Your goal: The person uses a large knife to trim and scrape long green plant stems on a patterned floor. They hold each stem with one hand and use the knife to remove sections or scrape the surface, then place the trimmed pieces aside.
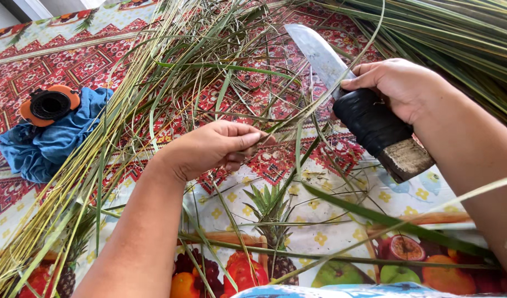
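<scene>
Left hand: my left hand [212,148] sits near the middle of the view, palm down, forearm running in from the lower left.
Left fingers: my fingers [248,139] are pressed together with the thumb, pinching a thin pale leaf strip [297,118] at its near end.
Leaf strip: it runs from that pinch up and to the right, passing across the knife blade and on toward the top edge, held taut above the cloth.
Right hand: my right hand [400,88] comes in from the right edge and is wrapped around the knife's handle.
Right fingers: curled shut on the handle, thumb stretched forward along the top toward the blade.
Knife: the knife [353,96] has a broad, dull grey blade [318,52] pointing up and left, and a thick handle [375,124] bound in black, with a bare wooden butt sticking out below my palm.
Blade and strip: the strip lies against the blade just ahead of my thumb; I cannot tell whether the edge is cutting into it.
Loose leaves: long green and yellowish leaves [170,83] lie scattered over the left and middle, and a thicker bundle [458,38] lies in the top right corner.
Cloth: everything rests on a patterned cloth [38,66], red and geometric at the far side, pale with printed fruit near me.
Blue fabric: a crumpled blue fabric [49,143] lies at the left.
Orange object: a round orange and black object [49,104] rests on the blue fabric.
</scene>
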